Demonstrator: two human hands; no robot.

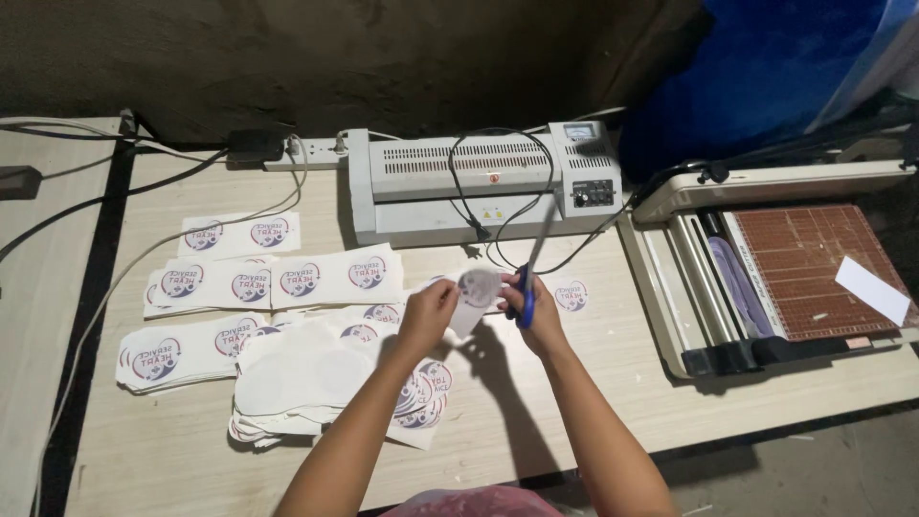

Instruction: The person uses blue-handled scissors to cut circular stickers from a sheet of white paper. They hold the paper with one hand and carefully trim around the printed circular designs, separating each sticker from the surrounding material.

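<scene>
The laminator [483,187] sat at the far side of the table [593,402], in the middle. A power strip [304,151] lay just left of it. The paper trimmer [785,273] sat to the right of the laminator, with a paper slip [871,289] on it. Piles of sticker sheets [239,316] lay on the left part of the table. Above the table's middle, the left hand [428,314] held a round sticker [478,287], and the right hand [541,308] held scissors [529,273] just right of it. One cut sticker [571,295] lay right of the hands.

Small print-finishing workshop indicated: pouch laminator [483,185] at 12 o'clock, paper trimmer [775,273] at 3 o'clock, printed sticker sheets [239,287] stacked at 9 o'clock on a worn wooden table [593,383].
</scene>
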